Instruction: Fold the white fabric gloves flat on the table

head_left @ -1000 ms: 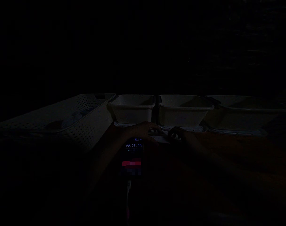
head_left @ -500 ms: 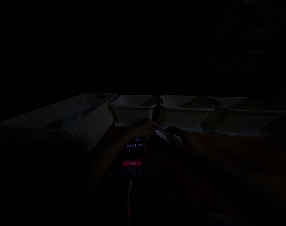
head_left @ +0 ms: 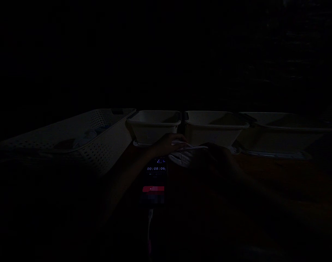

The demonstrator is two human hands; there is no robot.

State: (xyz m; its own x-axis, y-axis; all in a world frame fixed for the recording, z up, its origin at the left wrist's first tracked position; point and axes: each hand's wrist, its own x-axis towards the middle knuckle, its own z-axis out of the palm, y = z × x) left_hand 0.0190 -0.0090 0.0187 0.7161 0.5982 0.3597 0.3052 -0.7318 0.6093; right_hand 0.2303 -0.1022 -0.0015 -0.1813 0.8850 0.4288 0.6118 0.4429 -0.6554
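The view is very dark. My left hand (head_left: 167, 144) is closed on the left end of a pale, wrinkled piece of cloth (head_left: 180, 159), in front of the gap between two tubs. My right hand (head_left: 219, 155) is at the cloth's right end, its fingers bent and mostly lost in shadow; it appears to grip the upper edge. Between the hands the cloth spreads out, and its lower part hangs down. I cannot make out which kind of cloth article it is.
A perforated light basket (head_left: 118, 140) with dim items inside stands at left. Three pale tubs line the back: one left (head_left: 146, 133), one middle (head_left: 209, 135), one right (head_left: 275, 141). A lit phone (head_left: 155, 180) showing a timer lies below my left wrist, its cable (head_left: 149, 225) running toward me.
The cloth, bunched small between my hands before, is now spread wider. My right hand has moved a little to the right, away from my left hand. The phone's timer has advanced one second.
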